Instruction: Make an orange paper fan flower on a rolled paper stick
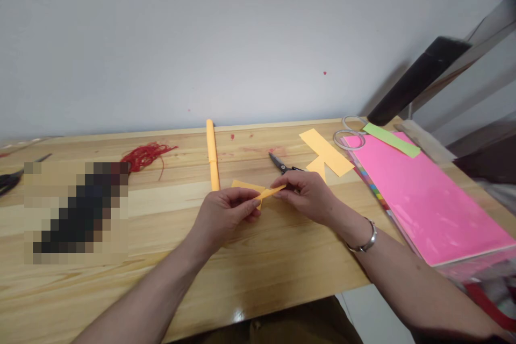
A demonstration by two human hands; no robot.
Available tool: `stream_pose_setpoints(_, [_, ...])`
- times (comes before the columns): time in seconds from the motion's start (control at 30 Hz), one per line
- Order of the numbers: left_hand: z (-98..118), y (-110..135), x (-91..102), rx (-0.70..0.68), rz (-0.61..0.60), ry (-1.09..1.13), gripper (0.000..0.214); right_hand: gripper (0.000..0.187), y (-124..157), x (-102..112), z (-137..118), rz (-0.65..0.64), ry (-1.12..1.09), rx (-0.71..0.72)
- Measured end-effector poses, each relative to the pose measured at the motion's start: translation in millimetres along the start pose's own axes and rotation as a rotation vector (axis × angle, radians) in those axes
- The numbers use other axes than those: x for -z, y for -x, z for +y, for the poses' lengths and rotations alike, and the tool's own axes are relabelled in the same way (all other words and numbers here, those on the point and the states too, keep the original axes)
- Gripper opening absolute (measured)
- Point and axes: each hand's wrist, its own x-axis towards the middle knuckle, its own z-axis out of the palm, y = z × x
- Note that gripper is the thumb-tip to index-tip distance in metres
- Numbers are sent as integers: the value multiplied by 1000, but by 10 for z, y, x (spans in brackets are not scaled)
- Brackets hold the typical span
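Above the middle of the wooden table, a small folded strip of orange paper (271, 192) is pinched at its two ends. My left hand (230, 212) holds its left end between thumb and fingers. At the right end, my right hand (305, 193) grips it with its fingertips. Behind my left fingers another flat orange paper piece (242, 184) shows in part. Dark-bladed scissors (278, 162) lie just beyond my right hand, their handles partly hidden by it. An orange marker pen (212, 145) lies beyond my left hand.
Orange paper cuttings (327, 151) lie right of the scissors. A pink paper pack (427, 193) carries a green strip (393, 140), with a pale looped cord (349, 140) beside it. Red yarn (147, 159) lies left, near a pixelated dark patch. A black cylinder (419, 80) leans at far right.
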Motion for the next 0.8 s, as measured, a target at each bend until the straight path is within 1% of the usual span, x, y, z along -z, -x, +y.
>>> stream_pose_setpoints(0.23, [-15, -1, -4, 18, 20, -45, 12, 13, -4, 8, 6, -11, 8, 14])
stream_pose_setpoints(0.57, [-28, -8, 5, 34, -31, -8, 13, 13, -7, 11, 21, 6, 40, 70])
stream_pose_setpoints(0.8, [-22, 4, 6, 38, -57, -2, 14, 12, -8, 9, 43, -8, 88, 103])
